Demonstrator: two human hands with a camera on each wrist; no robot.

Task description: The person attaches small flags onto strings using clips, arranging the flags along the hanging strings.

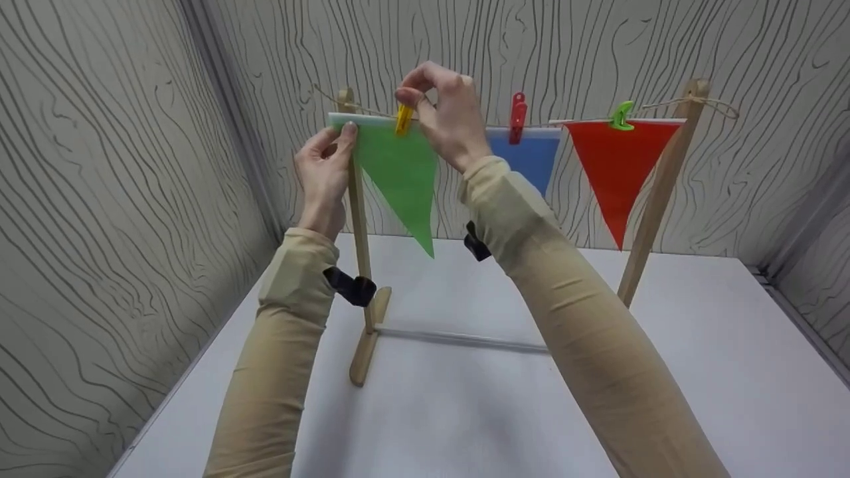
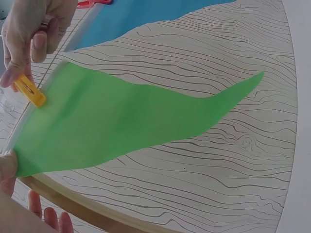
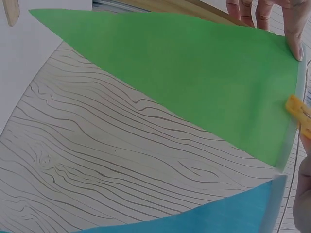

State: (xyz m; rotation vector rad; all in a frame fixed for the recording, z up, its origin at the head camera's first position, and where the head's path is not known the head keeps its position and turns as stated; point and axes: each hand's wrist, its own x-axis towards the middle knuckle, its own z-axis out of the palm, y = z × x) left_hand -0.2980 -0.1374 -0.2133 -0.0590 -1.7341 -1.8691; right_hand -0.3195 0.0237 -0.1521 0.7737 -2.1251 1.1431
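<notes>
A green triangular pennant (image 1: 402, 166) hangs point down at the string's left end. My left hand (image 1: 325, 166) pinches its upper left corner between thumb and fingers. Over the middle of its white top edge sits a yellow clothespin (image 1: 403, 121), and my right hand (image 1: 451, 109) pinches the upper end of that clothespin. In the left wrist view the yellow clothespin (image 2: 30, 91) straddles the pennant's edge beside the string (image 2: 51, 70). To the right, a blue pennant (image 1: 531, 156) hangs under a red clothespin (image 1: 518, 118), partly hidden by my right arm.
A red pennant (image 1: 617, 172) hangs at the right under a light green clip (image 1: 622, 116). Wooden posts, left (image 1: 360, 232) and right (image 1: 664, 192), carry the string. A pale bar (image 1: 458, 338) runs low between them above the white table (image 1: 425, 411). Wood-grain patterned walls (image 1: 119, 166) stand around.
</notes>
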